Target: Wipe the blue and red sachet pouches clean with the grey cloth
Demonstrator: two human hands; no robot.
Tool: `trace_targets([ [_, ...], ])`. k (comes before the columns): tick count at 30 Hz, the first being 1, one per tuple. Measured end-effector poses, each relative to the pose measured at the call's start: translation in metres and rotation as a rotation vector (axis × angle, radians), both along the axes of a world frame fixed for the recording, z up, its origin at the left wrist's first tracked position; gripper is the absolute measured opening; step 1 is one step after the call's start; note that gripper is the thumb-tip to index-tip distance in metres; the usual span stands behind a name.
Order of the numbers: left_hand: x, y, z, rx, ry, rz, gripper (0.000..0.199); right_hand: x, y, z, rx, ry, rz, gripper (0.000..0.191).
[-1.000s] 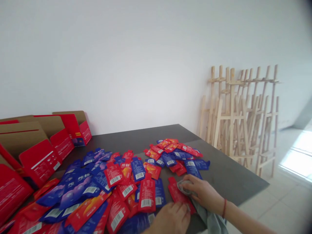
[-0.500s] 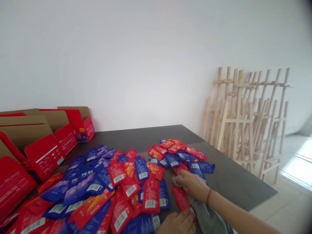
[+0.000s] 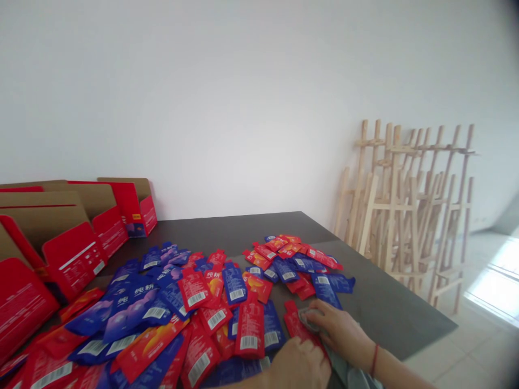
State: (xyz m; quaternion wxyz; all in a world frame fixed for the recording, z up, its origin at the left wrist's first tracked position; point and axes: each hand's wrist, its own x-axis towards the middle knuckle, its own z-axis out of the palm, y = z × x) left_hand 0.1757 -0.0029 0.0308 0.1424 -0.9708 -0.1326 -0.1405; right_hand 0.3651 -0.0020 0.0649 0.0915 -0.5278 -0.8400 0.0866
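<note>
My left hand [image 3: 299,366] is at the bottom of the view, gripping the lower end of a red foil sachet [image 3: 297,324]. My right hand [image 3: 339,328], with a red string on its wrist, is shut on a grey cloth [image 3: 310,320] pressed against the sachet's upper part. The rest of the cloth hangs below that hand, partly hidden. To the left lies a loose heap of red and blue foil sachets [image 3: 194,319], some showing barcodes. A smaller group of them [image 3: 287,265] sits further back.
The sachets lie on a dark grey table [image 3: 389,308] whose edge runs along the right. Open red and cardboard boxes [image 3: 75,259] stand at the left. Wooden easels [image 3: 405,210] lean against the white wall [image 3: 243,108] beyond the table, above a tiled floor [image 3: 466,351].
My right hand and cloth have moved down onto the sachet, and my left hand has risen over its lower end. The view has shifted slightly.
</note>
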Motion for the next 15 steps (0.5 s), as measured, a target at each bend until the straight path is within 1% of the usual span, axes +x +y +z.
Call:
trace_targets([
  [3, -0.001, 0.012, 0.017, -0.041, 0.109, 0.059, 0.021, -0.001, 0.026, -0.005, 0.033, 0.124, -0.106, 0.054],
  [4, -0.001, 0.017, 0.019, -0.042, 0.140, 0.047, 0.023, 0.000, 0.032, -0.008, 0.047, 0.166, -0.119, 0.053],
  [6, 0.000, 0.027, 0.023, -0.037, 0.185, -0.019, 0.022, 0.001, 0.039, -0.017, 0.079, 0.235, -0.124, 0.051],
  [8, 0.002, 0.034, 0.026, -0.020, 0.200, -0.080, 0.014, 0.004, 0.041, -0.026, 0.104, 0.278, -0.127, 0.051],
  [10, 0.001, 0.038, 0.033, 0.001, 0.194, -0.091, 0.010, 0.005, 0.040, -0.032, 0.114, 0.303, -0.131, 0.053],
  [13, -0.015, 0.040, 0.052, -0.001, 0.176, -0.061, 0.010, 0.006, 0.037, -0.033, 0.116, 0.323, -0.129, 0.054],
  [15, -0.037, 0.046, 0.068, -0.018, 0.157, -0.026, 0.005, 0.005, 0.036, -0.030, 0.117, 0.329, -0.133, 0.053],
])
